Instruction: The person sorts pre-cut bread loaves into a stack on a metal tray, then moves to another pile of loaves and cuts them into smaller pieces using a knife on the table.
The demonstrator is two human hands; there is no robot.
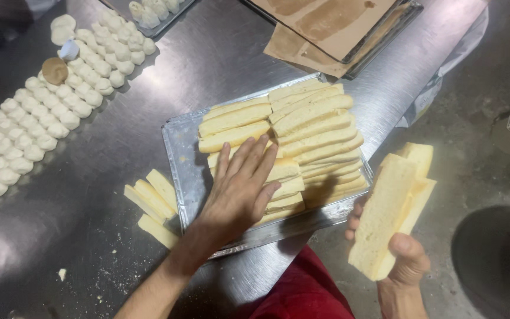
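Several pale slabs (392,207) stand stacked on end in the right hand (405,269), thumb over the lower end, fingers behind: a closed grip off the surface's (119,147) edge. They look light, soft and crumbly, best held by the broad faces. The left hand (240,192) lies flat, fingers spread, on the rows in the tray (179,142).

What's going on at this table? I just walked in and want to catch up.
A person is handling long pale bread slices. The left hand lies flat, fingers spread, on slices packed in rows on a metal tray. The right hand holds a small stack of slices upright beyond the table's edge. A few loose slices lie left of the tray on the steel table, and rows of small dough balls fill its far left.
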